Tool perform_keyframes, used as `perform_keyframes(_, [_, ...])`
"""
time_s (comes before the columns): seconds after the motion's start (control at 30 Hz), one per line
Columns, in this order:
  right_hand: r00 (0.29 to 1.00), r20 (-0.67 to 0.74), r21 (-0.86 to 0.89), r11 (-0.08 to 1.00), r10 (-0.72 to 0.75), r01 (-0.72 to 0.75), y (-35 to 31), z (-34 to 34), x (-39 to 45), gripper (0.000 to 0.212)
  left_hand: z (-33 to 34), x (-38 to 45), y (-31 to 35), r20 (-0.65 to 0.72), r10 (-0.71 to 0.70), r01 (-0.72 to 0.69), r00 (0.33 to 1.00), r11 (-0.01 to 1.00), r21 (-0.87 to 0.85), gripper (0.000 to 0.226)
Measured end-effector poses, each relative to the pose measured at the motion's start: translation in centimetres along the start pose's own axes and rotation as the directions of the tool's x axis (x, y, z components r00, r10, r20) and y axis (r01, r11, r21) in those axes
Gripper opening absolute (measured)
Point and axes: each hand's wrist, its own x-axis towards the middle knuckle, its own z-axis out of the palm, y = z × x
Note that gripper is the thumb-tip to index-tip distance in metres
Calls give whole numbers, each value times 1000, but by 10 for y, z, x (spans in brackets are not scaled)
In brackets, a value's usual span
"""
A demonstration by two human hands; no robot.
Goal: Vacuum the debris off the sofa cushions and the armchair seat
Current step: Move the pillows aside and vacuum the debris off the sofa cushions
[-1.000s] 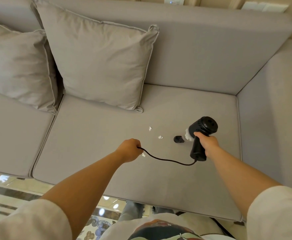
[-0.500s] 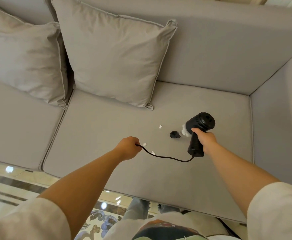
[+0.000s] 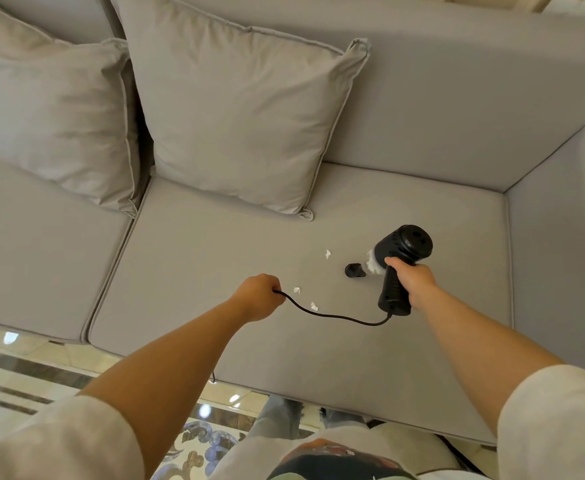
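A black handheld vacuum (image 3: pixel 403 247) hovers over the grey sofa seat cushion (image 3: pixel 215 244), its handle gripped in my right hand (image 3: pixel 411 278). Its black nozzle tip (image 3: pixel 354 270) touches the cushion, and white scraps fill the clear section behind it. My left hand (image 3: pixel 259 296) is closed on the vacuum's black cord (image 3: pixel 336 317), which sags between the hands. Three white paper scraps lie on the cushion: one (image 3: pixel 328 253) left of the nozzle, two (image 3: pixel 297 289) (image 3: pixel 314 306) beside the cord.
Two grey throw pillows (image 3: pixel 235 112) (image 3: pixel 48 112) lean on the sofa back. The sofa arm (image 3: pixel 561 265) rises on the right. A second seat cushion (image 3: pixel 34 258) lies to the left. Glossy patterned floor (image 3: pixel 24 372) runs below the sofa's front edge.
The view has shifted so the sofa sits further right in frame. One scrap near the nozzle has gone from the cushion. Both hands keep their grips and stay in much the same pose.
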Motion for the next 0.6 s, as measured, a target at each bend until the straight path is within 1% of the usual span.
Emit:
perform_keyframes(0.2, [1000,4,-32,999,11,-11,2,0,-3,46,-4,-1,-3,-6,1,-1,1000,1000,-8,14])
perform_keyframes(0.3, [999,11,-63,997,40,-39,2,-1,-5,47,-3,-2,-2,-3,4,-4,1000,1000,-1,19])
perform_keyframes(0.33, [999,7,-65,997,44,-43,1,-1,-7,48,-3,-2,-2,3,5,-5,1000,1000,-2,17])
perform_keyframes(0.43, [999,-33,-73,997,3,-6,-2,1,-8,48,-3,-2,-1,8,4,-4,1000,1000,-8,11])
perform_keyframes(0.53, [998,-47,-59,998,-34,31,-3,4,-10,47,-7,-3,-3,-3,7,-7,1000,1000,-10,12])
perform_keyframes(0.6, [998,-39,-34,998,-49,47,-5,6,-11,47,-8,-3,-6,-16,3,-3,1000,1000,-8,18])
